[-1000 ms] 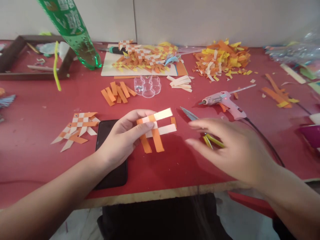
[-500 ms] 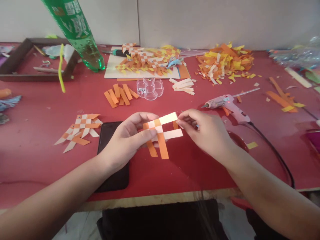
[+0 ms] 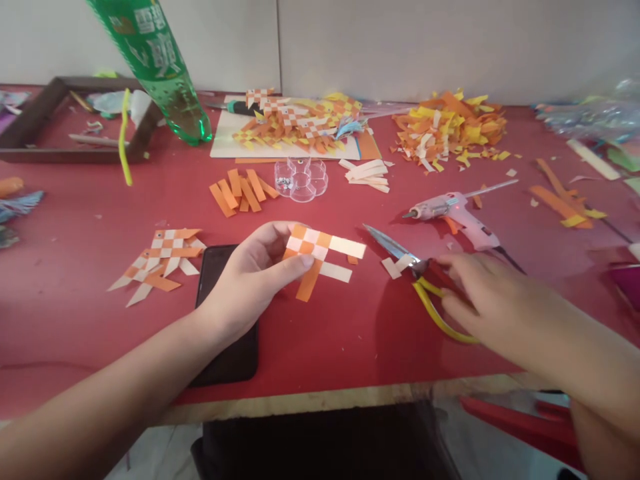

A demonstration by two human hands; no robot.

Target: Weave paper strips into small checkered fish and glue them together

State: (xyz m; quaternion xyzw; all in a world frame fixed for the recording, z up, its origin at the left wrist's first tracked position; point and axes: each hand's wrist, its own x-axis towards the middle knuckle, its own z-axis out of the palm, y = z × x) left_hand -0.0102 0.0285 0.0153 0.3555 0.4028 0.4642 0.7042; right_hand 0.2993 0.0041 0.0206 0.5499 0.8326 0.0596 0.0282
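Between the thumb and fingers of my left hand (image 3: 267,263) is a woven paper fish (image 3: 313,243) in orange and white checks, with loose strips sticking out to the right and downward. My right hand (image 3: 480,293) is closed on the handles of a pair of scissors (image 3: 395,247), partly hidden by the fingers. The scissors' blades point up and left toward the fish, apart from it. Small white paper scraps (image 3: 395,267) lie against the blades. Two similar woven fish (image 3: 170,247) rest on the table at left.
A black phone (image 3: 230,360) lies under my left wrist. A pink glue gun (image 3: 455,213) with a cord lies beyond my right hand. Orange strips (image 3: 240,190), a clear flower-shaped tray (image 3: 300,180), white strips (image 3: 367,173), a scrap pile (image 3: 450,127) and a green bottle (image 3: 155,60) stand farther back.
My right hand has left the paper strips, moved right and toward me, and taken hold of the scissors. My left hand has turned the woven fish slightly.
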